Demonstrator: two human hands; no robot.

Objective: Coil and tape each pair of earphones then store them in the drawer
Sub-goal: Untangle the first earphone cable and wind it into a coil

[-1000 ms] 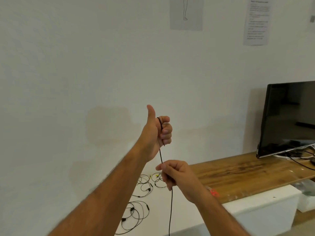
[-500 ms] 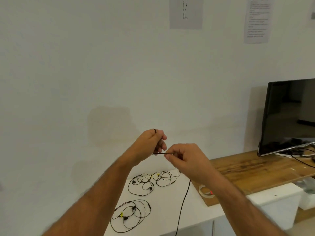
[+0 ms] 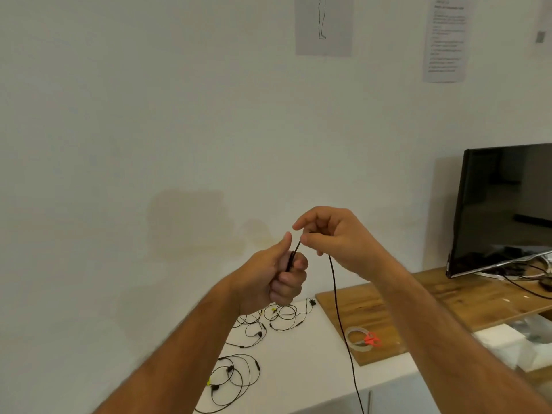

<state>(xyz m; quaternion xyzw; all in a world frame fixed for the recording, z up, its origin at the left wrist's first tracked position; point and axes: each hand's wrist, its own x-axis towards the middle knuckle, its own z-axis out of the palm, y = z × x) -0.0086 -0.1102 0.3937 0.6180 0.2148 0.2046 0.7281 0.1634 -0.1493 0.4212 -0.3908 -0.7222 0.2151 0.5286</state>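
Observation:
A black earphone cable [image 3: 339,312] is held up in the air in front of the wall. My left hand [image 3: 277,276] is fisted around one end of it, thumb up. My right hand [image 3: 337,237] pinches the same cable just to the right, and the rest hangs down past the white cabinet top [image 3: 310,363]. Three more pairs lie loose on that top: one near the front [image 3: 236,380], one in the middle [image 3: 252,330], one with yellow tips further back [image 3: 283,313]. A roll of clear tape [image 3: 357,339] with a red tab lies on the wooden board [image 3: 418,297].
A black monitor [image 3: 504,210] with trailing cables stands on the wooden board at the right. Paper sheets hang on the white wall. A white box [image 3: 504,342] sits below the board at the right. The cabinet front edge runs along the bottom.
My right hand has risen from below my left hand to beside and above it, carrying the cable around. My left hand came down and turned. The view dipped slightly.

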